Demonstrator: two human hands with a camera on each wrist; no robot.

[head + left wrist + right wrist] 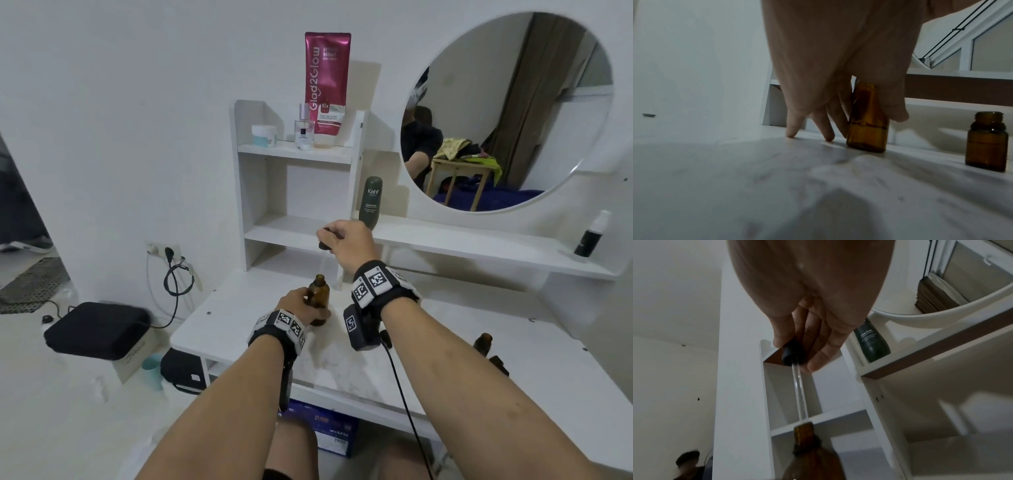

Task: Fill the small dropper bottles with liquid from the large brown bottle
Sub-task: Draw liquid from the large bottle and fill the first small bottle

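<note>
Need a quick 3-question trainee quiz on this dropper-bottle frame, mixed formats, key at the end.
1. True or false: the left hand grips the large brown bottle standing on the white table.
2. What does the right hand pinch? A) the green Kahf bottle B) the black-capped dropper C) a bottle lid
3. Fill in: in the right wrist view, the tip of the dropper's glass tube sits right at the large bottle's ____.

Key:
1. True; the bottle is upright and uncapped.
2. B; the green Kahf bottle stands untouched on the shelf behind.
3. Mouth; whether the tip is inside cannot be told.
</note>
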